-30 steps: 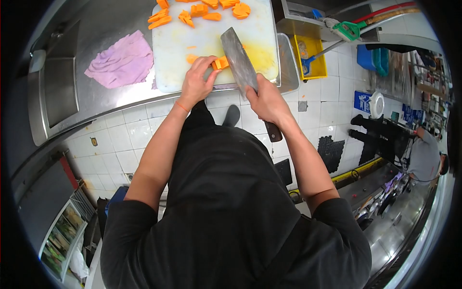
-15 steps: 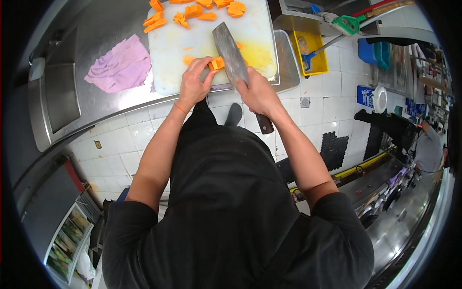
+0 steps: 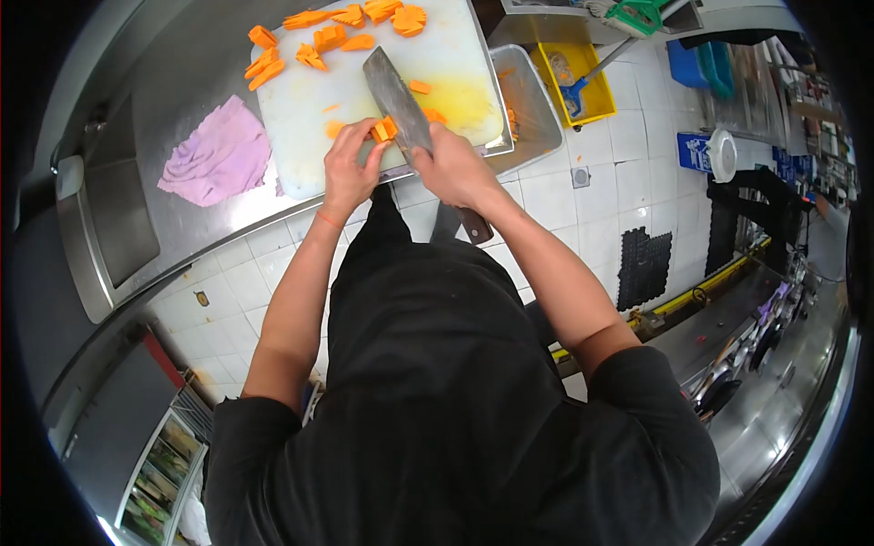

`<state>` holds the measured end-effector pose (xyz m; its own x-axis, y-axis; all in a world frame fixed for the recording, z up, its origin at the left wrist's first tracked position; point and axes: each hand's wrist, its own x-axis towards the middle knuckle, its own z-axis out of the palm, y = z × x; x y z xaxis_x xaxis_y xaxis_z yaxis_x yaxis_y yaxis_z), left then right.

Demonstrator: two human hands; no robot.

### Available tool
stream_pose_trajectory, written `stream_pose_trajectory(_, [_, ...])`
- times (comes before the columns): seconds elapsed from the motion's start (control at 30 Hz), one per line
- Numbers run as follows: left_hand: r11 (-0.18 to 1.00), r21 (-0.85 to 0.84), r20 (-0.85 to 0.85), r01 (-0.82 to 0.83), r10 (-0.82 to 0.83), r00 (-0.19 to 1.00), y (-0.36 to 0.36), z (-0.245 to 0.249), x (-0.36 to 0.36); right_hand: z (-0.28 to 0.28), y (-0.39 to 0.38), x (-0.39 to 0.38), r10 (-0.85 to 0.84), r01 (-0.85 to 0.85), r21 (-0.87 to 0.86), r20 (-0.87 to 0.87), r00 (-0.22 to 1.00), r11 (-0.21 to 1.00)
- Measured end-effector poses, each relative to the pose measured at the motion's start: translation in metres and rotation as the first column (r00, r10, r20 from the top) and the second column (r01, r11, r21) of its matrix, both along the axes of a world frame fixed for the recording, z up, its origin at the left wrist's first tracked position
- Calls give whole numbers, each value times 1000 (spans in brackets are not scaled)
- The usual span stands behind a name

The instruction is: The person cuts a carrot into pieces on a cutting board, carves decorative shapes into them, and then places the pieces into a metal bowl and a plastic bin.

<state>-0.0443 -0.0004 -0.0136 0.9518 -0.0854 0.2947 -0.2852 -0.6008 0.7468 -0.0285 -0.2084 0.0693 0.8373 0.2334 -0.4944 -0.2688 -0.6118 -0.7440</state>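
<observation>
My left hand pinches a small block of carrot between thumb and fingers, near the front edge of the white cutting board. My right hand is wrapped round the cleaver, with its dark handle end showing below the palm. The broad blade stands just right of the carrot block, slanting away toward the back of the board. Beyond the blade lie small carrot offcuts. Several carved carrot pieces are gathered along the board's far side.
A pink cloth lies on the steel counter left of the board. To the right are a clear plastic bin with orange scraps and a yellow bucket. Another person stands at the far right, by a counter with pans.
The view has shifted, so board, cloth and hands appear farther left. Both hands keep their holds, the cleaver still beside the carrot block. The other person appears farther right and higher.
</observation>
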Motion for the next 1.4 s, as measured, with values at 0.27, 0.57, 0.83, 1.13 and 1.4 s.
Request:
stream_pose_trajectory(0.27, [1000,13,-12,-13,13,1000,0,0,0,-15,8,5,43,-42,-21,76,996,999])
stream_pose_trajectory(0.57, [991,-133,-203,6,-33,979,15,10,22,25,-28,9,-197,214,140,-130,972,967])
stream_pose_trajectory(0.83, [960,183,134,214,-240,962,-13,40,45,-1,-36,11,-309,350,303,-175,935,887])
stream_pose_trajectory(1.13, [854,435,-14,286,-311,950,-80,43,16,13,-68,7,-381,470,303,-308,872,829])
stream_pose_trajectory(1.4, [979,37,-97,202,-198,975,-18,37,36,26,-104,-40,-433,473,298,-195,880,829])
